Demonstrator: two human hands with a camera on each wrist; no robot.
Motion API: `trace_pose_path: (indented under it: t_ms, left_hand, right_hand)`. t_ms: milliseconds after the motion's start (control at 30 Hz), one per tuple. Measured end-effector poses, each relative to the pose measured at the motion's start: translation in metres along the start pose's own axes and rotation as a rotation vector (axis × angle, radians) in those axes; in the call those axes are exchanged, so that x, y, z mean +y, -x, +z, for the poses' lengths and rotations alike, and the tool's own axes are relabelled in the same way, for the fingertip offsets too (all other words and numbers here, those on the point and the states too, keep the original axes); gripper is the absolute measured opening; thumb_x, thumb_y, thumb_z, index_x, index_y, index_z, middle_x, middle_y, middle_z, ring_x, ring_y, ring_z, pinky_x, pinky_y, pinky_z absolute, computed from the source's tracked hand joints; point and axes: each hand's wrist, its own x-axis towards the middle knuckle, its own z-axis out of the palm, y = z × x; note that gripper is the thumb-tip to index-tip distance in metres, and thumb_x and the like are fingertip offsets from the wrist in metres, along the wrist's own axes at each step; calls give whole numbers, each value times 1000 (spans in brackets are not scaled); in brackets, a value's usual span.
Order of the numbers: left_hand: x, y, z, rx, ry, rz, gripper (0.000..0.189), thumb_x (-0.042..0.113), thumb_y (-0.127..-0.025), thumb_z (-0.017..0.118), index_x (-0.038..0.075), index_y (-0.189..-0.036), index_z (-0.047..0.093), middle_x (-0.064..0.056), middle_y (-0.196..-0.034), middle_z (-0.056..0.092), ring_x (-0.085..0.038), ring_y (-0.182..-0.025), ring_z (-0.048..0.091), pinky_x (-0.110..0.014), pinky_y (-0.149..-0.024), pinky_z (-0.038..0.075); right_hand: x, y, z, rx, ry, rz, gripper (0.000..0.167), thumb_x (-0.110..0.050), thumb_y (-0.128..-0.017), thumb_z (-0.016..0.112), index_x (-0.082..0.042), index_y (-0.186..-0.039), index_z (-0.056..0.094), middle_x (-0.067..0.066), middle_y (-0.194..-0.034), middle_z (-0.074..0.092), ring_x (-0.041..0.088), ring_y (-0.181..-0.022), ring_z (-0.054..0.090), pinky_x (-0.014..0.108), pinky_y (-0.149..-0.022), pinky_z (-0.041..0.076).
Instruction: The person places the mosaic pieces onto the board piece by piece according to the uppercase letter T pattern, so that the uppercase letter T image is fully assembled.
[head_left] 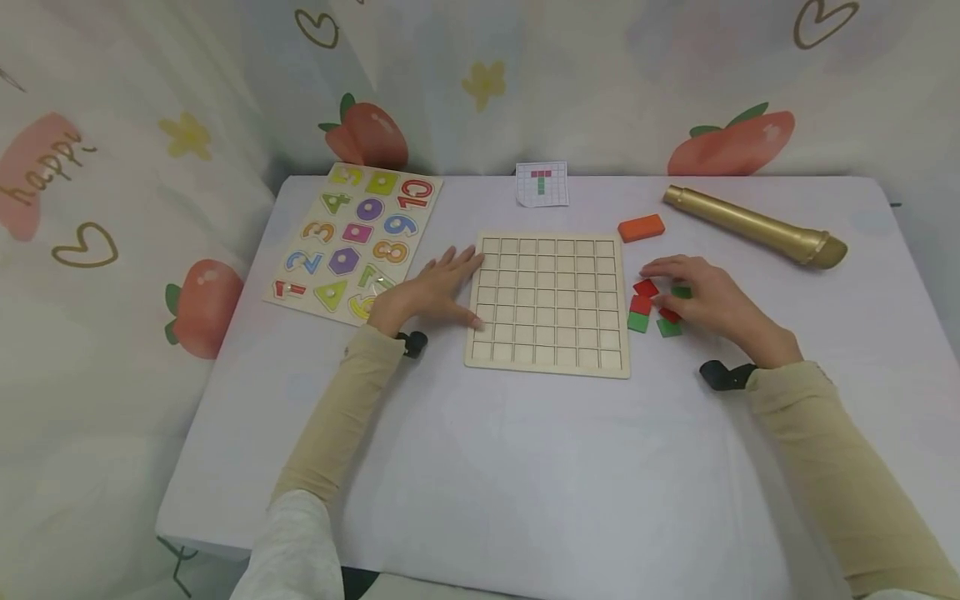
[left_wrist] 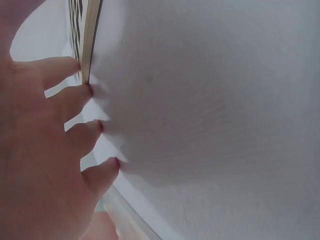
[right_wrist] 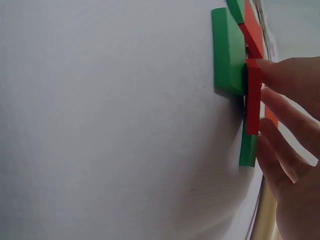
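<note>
A square wooden grid board (head_left: 547, 304) lies in the middle of the table. My left hand (head_left: 435, 292) rests at its left edge with fingers spread and the thumb on the board's lower left corner. Right of the board lies a small cluster of red tiles (head_left: 641, 304) and green tiles (head_left: 638, 322). Over this cluster is my right hand (head_left: 708, 300), its thumb and fingers apart and lightly bent. In the right wrist view its fingertips are close behind a red tile (right_wrist: 253, 100), beside a thick green tile (right_wrist: 229, 55). The hand partly covers some tiles.
A pattern card (head_left: 542, 184) with a red and green T lies behind the board. An orange block (head_left: 641, 227) and a gold tube (head_left: 750, 223) are at the back right. A number and shape puzzle board (head_left: 315, 275) lies at the left, partly under the left hand's wrist.
</note>
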Motion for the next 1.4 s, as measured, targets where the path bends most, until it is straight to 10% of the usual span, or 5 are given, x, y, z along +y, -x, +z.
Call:
trace_pose_path:
  t_ms: [600, 1400]
  left_hand:
    - [1, -7, 0, 20, 11, -25, 127, 44, -78, 88, 17, -167, 2, 1, -174, -9, -24, -160, -15, -49, -131, -7]
    - [2, -9, 5, 44, 77, -49, 126, 34, -76, 92, 17, -167, 6, 1, -175, -6, -23, -160, -15, -47, -131, -10]
  right_hand:
    - [0, -8, 3, 70, 120, -48, 32, -4, -93, 73, 8, -121, 65, 26, -116, 60, 41, -110, 51, 59, -95, 48]
    - [-36, -37, 11, 128, 51, -117, 31, -8, -94, 74, 6, -120, 66, 24, -117, 60, 38, -110, 55, 57, -98, 50]
